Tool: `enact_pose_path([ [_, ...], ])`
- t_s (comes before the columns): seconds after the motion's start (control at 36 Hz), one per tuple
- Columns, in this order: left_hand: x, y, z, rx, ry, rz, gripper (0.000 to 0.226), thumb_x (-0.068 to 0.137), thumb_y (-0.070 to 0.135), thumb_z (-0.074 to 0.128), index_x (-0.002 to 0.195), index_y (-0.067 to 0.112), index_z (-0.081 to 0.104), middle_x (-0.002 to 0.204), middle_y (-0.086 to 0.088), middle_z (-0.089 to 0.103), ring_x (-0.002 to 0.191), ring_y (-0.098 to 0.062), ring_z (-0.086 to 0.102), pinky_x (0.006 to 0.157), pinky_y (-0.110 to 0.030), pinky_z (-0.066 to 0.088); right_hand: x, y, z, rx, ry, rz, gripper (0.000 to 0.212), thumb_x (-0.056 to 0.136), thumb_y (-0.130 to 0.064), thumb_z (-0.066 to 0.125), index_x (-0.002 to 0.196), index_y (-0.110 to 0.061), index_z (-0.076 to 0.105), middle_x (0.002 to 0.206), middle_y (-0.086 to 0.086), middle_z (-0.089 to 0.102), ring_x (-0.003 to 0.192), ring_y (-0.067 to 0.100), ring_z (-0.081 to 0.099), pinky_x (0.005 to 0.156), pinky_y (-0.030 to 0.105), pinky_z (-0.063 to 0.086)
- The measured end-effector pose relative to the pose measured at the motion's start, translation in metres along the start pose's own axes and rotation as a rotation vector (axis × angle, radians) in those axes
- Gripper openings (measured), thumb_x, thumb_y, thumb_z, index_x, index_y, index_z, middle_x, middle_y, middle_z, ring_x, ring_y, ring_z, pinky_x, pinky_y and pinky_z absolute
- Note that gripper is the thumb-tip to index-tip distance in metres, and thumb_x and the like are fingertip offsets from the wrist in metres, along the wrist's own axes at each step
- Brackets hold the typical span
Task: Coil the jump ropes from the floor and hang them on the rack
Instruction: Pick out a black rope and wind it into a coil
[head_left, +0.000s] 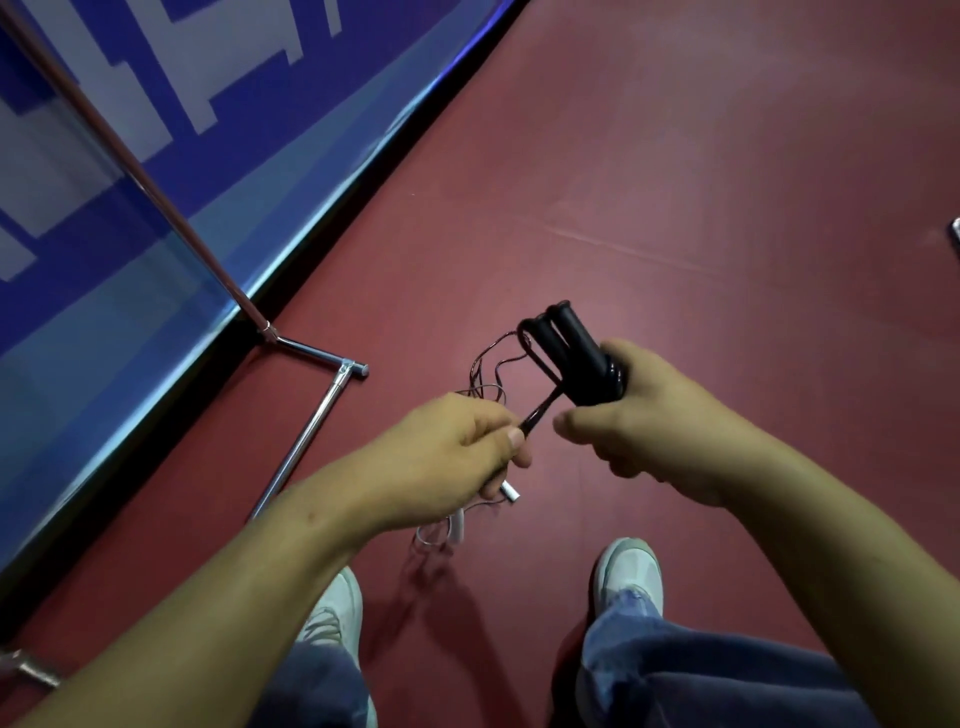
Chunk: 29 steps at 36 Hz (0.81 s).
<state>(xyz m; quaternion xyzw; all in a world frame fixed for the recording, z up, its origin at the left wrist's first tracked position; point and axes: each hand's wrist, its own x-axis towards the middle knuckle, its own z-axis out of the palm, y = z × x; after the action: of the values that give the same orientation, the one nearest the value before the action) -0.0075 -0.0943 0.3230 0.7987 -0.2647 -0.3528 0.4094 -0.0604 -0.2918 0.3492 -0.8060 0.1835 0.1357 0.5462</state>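
My right hand grips the two black handles of a jump rope, held side by side and pointing up and away. A thin black cord runs from the handles down to my left hand, which pinches it between thumb and fingers. More thin cord lies tangled on the red floor beyond my left hand. Below that hand another rope with a white handle and a small silver end lies on the floor. The chrome rack stands to the left, only its pole and base bars in view.
A blue and white banner runs along the left behind the rack pole. The red floor stretches to the right. My feet in white shoes stand below the hands. A small metal object sits at the right edge.
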Motion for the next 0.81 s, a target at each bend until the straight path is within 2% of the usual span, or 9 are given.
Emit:
enact_pose_path([
  [0.11,-0.002,0.012,0.013,0.439,0.060,0.054,0.012,0.088,0.024,0.056,0.077,0.022,0.054,0.065,0.004,0.053,0.061,-0.019,0.054,0.056,-0.031,0.045,0.010,0.011,0.010,-0.369,0.105,0.021,0.025,0.080,-0.010,0.071,0.088,-0.022,0.050,0.073,-0.001,0.051,0.057,0.016,0.047,0.045,0.019,0.038],
  [0.17,-0.005,0.020,0.016,0.708,0.059,0.108,0.014,0.087,0.026,0.053,0.078,0.020,0.044,0.069,0.004,0.044,0.064,-0.027,0.049,0.056,-0.034,0.039,0.012,0.015,0.017,-0.493,0.086,0.034,0.018,0.080,-0.013,0.068,0.087,-0.018,0.052,0.075,0.002,0.053,0.061,0.020,0.050,0.049,0.025,0.038],
  [0.31,-0.007,0.039,0.015,0.941,0.136,0.262,0.022,0.094,0.023,0.049,0.077,0.024,0.034,0.069,0.004,0.030,0.052,-0.015,0.029,0.055,-0.034,0.027,0.011,0.021,0.028,-0.686,0.013,0.004,0.013,0.079,-0.013,0.064,0.073,-0.015,0.052,0.068,0.005,0.057,0.060,0.028,0.051,0.052,0.032,0.039],
  [0.36,-0.004,0.034,0.009,0.915,0.137,0.329,0.027,0.092,0.025,0.051,0.071,0.022,0.034,0.068,0.003,0.039,0.056,-0.019,0.043,0.054,-0.036,0.035,0.006,0.021,0.030,-0.764,-0.062,-0.025,0.014,0.077,-0.012,0.062,0.070,-0.017,0.050,0.066,0.004,0.055,0.060,0.028,0.051,0.050,0.030,0.038],
  [0.44,0.001,0.028,-0.003,0.783,0.079,0.421,0.011,0.082,0.029,0.062,0.077,0.019,0.062,0.072,0.002,0.063,0.070,-0.026,0.063,0.060,-0.040,0.052,-0.006,0.017,0.036,-0.889,-0.261,-0.104,0.019,0.077,-0.015,0.066,0.071,-0.022,0.049,0.070,0.000,0.057,0.066,0.026,0.054,0.054,0.032,0.043],
  [0.5,-0.001,0.032,-0.010,0.668,0.032,0.405,0.012,0.071,0.029,0.077,0.081,0.023,0.075,0.069,0.004,0.069,0.067,-0.018,0.066,0.057,-0.037,0.054,-0.014,0.011,0.041,-0.922,-0.379,-0.166,0.024,0.078,-0.019,0.071,0.076,-0.027,0.049,0.071,-0.006,0.055,0.069,0.022,0.053,0.054,0.030,0.043],
  [0.61,-0.003,0.033,-0.026,0.290,0.051,0.278,0.025,0.055,0.020,0.096,0.069,0.016,0.076,0.062,0.001,0.070,0.058,-0.015,0.065,0.054,-0.037,0.052,-0.023,0.004,0.042,-0.803,-0.456,-0.228,0.028,0.078,-0.020,0.076,0.068,-0.020,0.050,0.060,-0.003,0.052,0.050,0.013,0.046,0.045,0.026,0.036],
  [0.69,0.000,0.018,-0.036,0.001,0.002,0.166,0.022,0.060,0.017,0.094,0.072,0.012,0.076,0.068,-0.010,0.073,0.061,-0.017,0.062,0.061,-0.041,0.051,-0.025,-0.003,0.042,-0.620,-0.436,-0.236,0.028,0.078,-0.019,0.077,0.065,-0.018,0.053,0.055,0.000,0.050,0.046,0.011,0.042,0.046,0.030,0.038],
  [0.81,0.002,0.005,-0.033,-0.147,0.008,0.102,0.014,0.082,0.009,0.076,0.070,0.016,0.073,0.065,0.000,0.069,0.063,-0.007,0.060,0.061,-0.022,0.047,-0.024,-0.014,0.039,-0.352,-0.376,-0.224,0.032,0.079,-0.009,0.079,0.059,-0.017,0.055,0.051,-0.007,0.045,0.046,0.008,0.039,0.046,0.025,0.034],
])
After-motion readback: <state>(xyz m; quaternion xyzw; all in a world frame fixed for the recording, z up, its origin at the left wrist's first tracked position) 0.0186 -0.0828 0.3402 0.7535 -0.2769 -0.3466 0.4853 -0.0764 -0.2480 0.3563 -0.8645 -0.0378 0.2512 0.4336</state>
